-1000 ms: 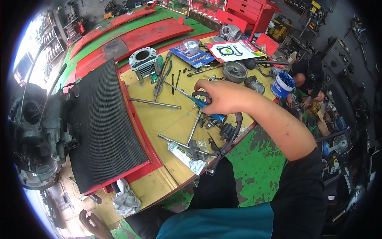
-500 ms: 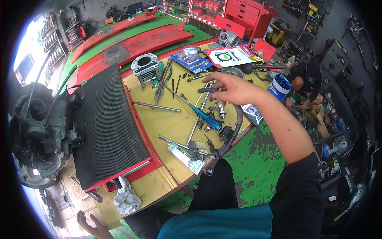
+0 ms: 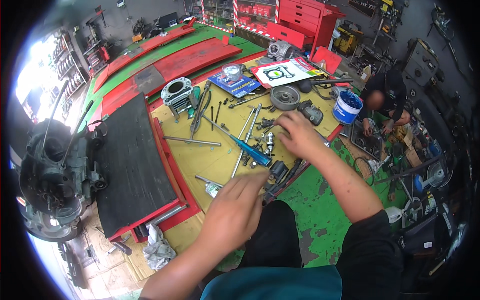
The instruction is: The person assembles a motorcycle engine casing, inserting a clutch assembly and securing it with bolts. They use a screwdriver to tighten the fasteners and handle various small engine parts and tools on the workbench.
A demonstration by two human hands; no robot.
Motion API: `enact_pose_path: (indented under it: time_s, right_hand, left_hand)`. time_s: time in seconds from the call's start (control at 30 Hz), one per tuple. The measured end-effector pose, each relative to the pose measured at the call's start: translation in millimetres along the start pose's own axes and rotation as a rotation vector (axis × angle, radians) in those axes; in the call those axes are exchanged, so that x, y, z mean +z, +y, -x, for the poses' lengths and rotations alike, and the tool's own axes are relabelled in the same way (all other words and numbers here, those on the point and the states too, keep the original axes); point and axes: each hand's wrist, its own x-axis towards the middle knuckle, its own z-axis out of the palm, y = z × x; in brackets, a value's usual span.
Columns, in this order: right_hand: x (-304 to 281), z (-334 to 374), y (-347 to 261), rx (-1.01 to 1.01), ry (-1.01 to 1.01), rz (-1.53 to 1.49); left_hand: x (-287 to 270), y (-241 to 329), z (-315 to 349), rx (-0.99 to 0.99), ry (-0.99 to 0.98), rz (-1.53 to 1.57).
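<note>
My left hand (image 3: 234, 212) reaches over the table's near edge with its fingers stretched out, partly covering a white tube (image 3: 212, 189). My right hand (image 3: 300, 135) hovers over the right side of the tabletop, fingers bent and apart, holding nothing that I can see. Beside its fingertips lies a spark plug (image 3: 270, 143) among small bolts. A screwdriver (image 3: 255, 154) with a blue handle points away to the left, across long metal rods (image 3: 238, 159). Between my hands sit a black ignition coil (image 3: 278, 170) and a dark hose (image 3: 293, 170), partly hidden.
An engine cylinder (image 3: 178, 96), a package with a gasket (image 3: 280, 73), a round metal drum (image 3: 285, 98) and a blue-white tub (image 3: 346, 107) stand farther back. At left are a black ribbed mat (image 3: 131, 172) and an engine (image 3: 57, 172). Another person (image 3: 386, 97) crouches at right.
My right hand has let go of the dark hose and moved right and lower. From the lower left, my left hand has come in over the near table edge.
</note>
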Motion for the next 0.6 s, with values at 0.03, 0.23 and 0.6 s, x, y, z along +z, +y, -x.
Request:
enact_pose_path:
  time_s: [0.03, 0.23, 0.6]
  right_hand:
    - [1, 3, -1, -0.04, 0.019, 0.003]
    - [7, 35, 12, 0.038, 0.041, 0.136]
    - [-10, -3, 4, 0.243, -0.012, 0.224]
  left_hand:
    - [21, -14, -16, 0.004, 0.009, -0.049]
    - [83, -68, -57, 0.125, -0.073, -0.454]
    - [39, -60, -21, -0.03, -0.068, -0.46]
